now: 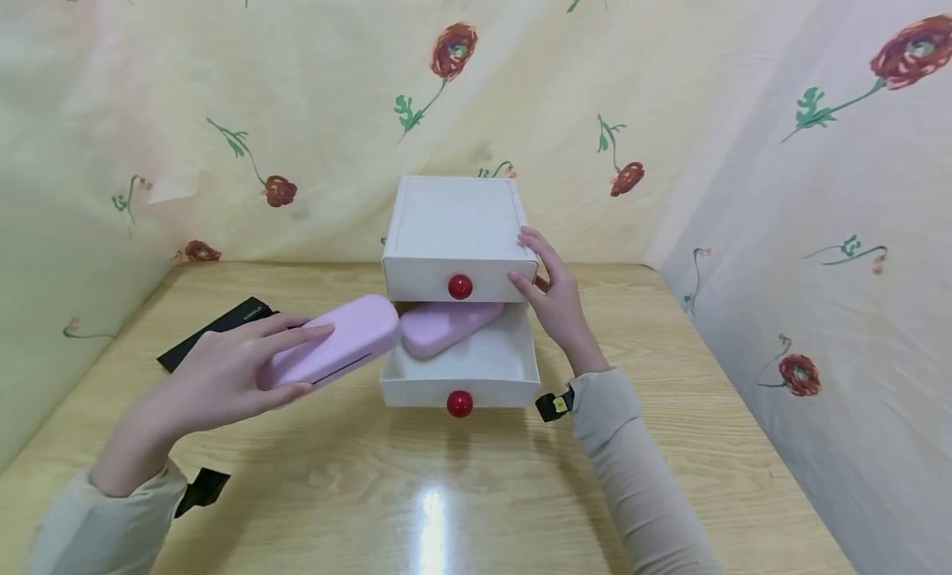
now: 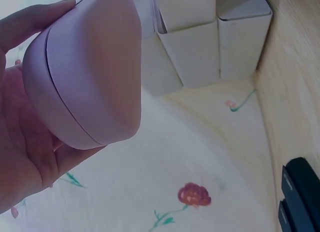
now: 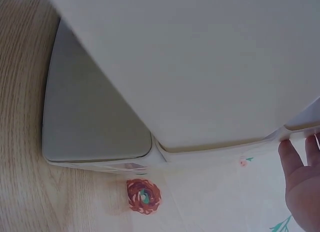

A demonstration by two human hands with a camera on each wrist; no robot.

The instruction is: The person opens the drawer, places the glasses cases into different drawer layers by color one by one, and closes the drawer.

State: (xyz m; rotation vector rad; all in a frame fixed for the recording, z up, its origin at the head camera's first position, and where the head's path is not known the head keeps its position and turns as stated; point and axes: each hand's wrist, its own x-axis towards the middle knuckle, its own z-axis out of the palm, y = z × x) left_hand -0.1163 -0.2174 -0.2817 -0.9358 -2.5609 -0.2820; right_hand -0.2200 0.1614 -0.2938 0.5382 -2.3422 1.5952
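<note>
My left hand [image 1: 238, 368] grips a lilac glasses case [image 1: 338, 335] with a dark seam along its side, held up in front of the drawers. Thumb and fingers lie on opposite sides of the case [image 2: 95, 67] in the left wrist view. A white two-drawer box [image 1: 457, 216] stands at the back, with a red knob on each drawer. Its lower drawer [image 1: 494, 356] is pulled out, and a second lilac case [image 1: 446, 323] lies slanted inside at the back left. My right hand [image 1: 558, 302] rests on the box's upper right side, its fingers [image 3: 290, 159] touching the edge.
A flat black object [image 1: 216, 331] lies on the wooden table [image 1: 476, 492] to the left, partly behind my left hand. Flower-patterned cloth [image 1: 335, 104] covers the wall behind the box and both sides.
</note>
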